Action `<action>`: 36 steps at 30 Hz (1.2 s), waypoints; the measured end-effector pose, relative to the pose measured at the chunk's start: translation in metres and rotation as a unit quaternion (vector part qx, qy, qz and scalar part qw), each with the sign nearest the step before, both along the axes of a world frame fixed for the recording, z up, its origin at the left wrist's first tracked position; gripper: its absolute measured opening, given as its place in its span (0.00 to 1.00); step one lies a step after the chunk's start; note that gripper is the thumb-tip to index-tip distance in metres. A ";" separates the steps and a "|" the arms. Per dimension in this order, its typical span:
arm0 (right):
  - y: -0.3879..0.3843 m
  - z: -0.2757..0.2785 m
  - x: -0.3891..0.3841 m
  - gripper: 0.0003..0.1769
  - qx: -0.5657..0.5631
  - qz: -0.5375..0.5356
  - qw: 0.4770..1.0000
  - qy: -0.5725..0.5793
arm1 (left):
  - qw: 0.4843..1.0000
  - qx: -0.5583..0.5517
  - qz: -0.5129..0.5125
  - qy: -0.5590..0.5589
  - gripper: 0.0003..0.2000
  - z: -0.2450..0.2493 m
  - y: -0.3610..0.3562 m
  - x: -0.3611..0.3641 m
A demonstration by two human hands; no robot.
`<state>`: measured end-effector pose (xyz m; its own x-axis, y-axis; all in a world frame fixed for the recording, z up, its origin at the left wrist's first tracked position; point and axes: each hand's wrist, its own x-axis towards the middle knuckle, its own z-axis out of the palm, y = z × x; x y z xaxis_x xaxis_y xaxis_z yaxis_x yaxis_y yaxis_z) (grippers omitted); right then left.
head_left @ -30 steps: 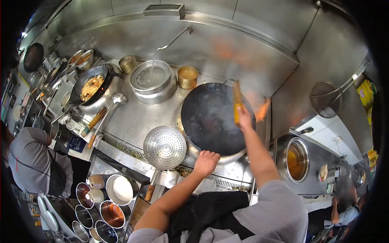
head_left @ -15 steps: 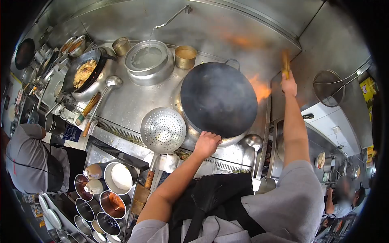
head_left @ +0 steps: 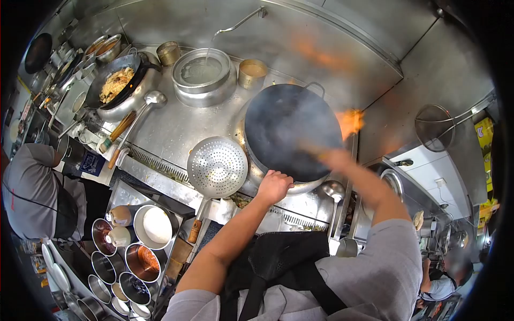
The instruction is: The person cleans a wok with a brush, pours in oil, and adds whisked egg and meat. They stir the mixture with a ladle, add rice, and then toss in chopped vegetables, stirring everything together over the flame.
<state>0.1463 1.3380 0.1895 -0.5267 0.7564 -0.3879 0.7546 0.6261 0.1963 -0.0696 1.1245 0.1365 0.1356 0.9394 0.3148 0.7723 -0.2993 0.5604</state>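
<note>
A large dark wok [head_left: 286,123] sits on the burner, tilted, with smoke over its inside. My left hand [head_left: 274,186] is closed on its near rim, where the handle is hidden by the fingers. Motion smears my right hand [head_left: 336,159], which reaches over the wok's right side. It is closed around a bamboo wok brush [head_left: 311,150] that points left into the wok and is blurred too. Flames [head_left: 350,123] rise behind the wok's right edge. A perforated strainer [head_left: 217,167] lies left of my left hand, and a ladle [head_left: 333,191] rests to its right.
Water runs from a spout into a metal pot [head_left: 202,75]; a tin of brown liquid [head_left: 252,74] stands beside it. Noodles fill another wok [head_left: 96,93] at left. Ingredient pots [head_left: 155,227] stand below. One co-worker [head_left: 35,192] is at left, another person [head_left: 441,283] at right.
My right hand has swung the bamboo wok brush from high at the right down and left into the wok. My left hand keeps its hold on the wok's rim. The view shifted slightly.
</note>
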 end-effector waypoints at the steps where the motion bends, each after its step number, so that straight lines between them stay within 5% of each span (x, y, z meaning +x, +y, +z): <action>1: 0.001 0.080 -0.011 0.31 0.017 -0.178 0.982 0.058 | 1.000 -0.011 0.008 0.012 0.07 0.002 0.001 -0.002; 2: 0.068 0.077 0.031 0.33 0.108 -0.186 0.974 -0.076 | 1.000 -0.003 0.013 0.014 0.07 0.003 0.003 -0.006; 3: 0.065 0.125 0.019 0.27 0.186 -0.252 0.950 0.012 | 1.000 0.001 0.013 -0.006 0.06 0.001 0.000 -0.005; 6: 0.062 0.199 0.026 0.27 0.138 -0.223 0.957 0.128 | 0.999 0.007 0.010 -0.029 0.06 0.000 -0.003 -0.011; 8: 0.050 0.208 0.018 0.29 -0.034 -0.076 0.996 -0.017 | 0.999 0.006 0.011 -0.040 0.07 -0.001 -0.004 -0.011; 13: 0.006 0.007 -0.061 0.26 -0.228 0.066 0.960 0.146 | 0.999 0.010 0.021 -0.037 0.07 -0.002 -0.005 -0.011; 14: -0.001 -0.029 -0.088 0.26 -0.276 -0.063 0.914 0.290 | 0.999 0.008 0.023 -0.038 0.07 -0.003 -0.005 -0.012; 16: -0.028 -0.023 -0.150 0.25 -0.222 -0.205 0.864 0.403 | 1.000 -0.028 0.002 -0.009 0.06 -0.003 -0.001 -0.013; 19: -0.052 -0.001 -0.148 0.26 -0.257 -0.221 0.876 0.343 | 0.999 -0.034 -0.001 -0.012 0.07 0.000 -0.001 -0.015; 20: -0.022 -0.069 -0.110 0.26 -0.199 -0.055 0.900 0.384 | 1.000 -0.028 0.002 -0.007 0.07 0.002 0.001 -0.019; 21: -0.033 -0.046 -0.082 0.26 -0.194 -0.012 0.937 0.292 | 1.000 -0.027 0.008 -0.002 0.07 0.001 -0.001 -0.017; 22: -0.055 0.004 -0.060 0.28 -0.213 -0.047 0.955 0.200 | 1.000 -0.029 0.009 0.002 0.07 0.000 -0.003 -0.015; 23: -0.043 0.019 -0.021 0.31 -0.106 0.005 0.992 0.073 | 1.000 -0.027 0.000 0.002 0.07 0.001 -0.003 -0.014; 25: -0.003 0.086 0.008 0.28 0.044 -0.130 0.987 -0.078 | 0.999 -0.035 0.006 -0.003 0.07 0.004 -0.002 -0.012; 27: 0.065 0.112 0.032 0.29 0.152 -0.247 0.957 0.007 | 1.000 -0.003 0.006 -0.016 0.05 0.001 0.000 -0.013; 29: 0.065 0.138 0.012 0.30 0.237 -0.338 0.881 0.230 | 0.999 -0.031 0.008 -0.018 0.07 0.002 -0.004 -0.015; 33: 0.071 0.031 -0.045 0.30 0.208 -0.334 0.841 0.373 | 0.999 -0.019 0.012 -0.031 0.06 0.000 -0.005 -0.015; 36: 0.001 -0.062 -0.129 0.29 0.019 -0.257 0.929 0.266 | 0.999 -0.004 -0.001 -0.034 0.06 -0.001 -0.003 -0.016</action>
<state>0.0176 1.3385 0.1278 -0.2015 0.9689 -0.1439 0.9486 0.1564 -0.2753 -0.0856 1.1215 0.1356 0.1164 0.9417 0.3157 0.7318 -0.2962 0.6138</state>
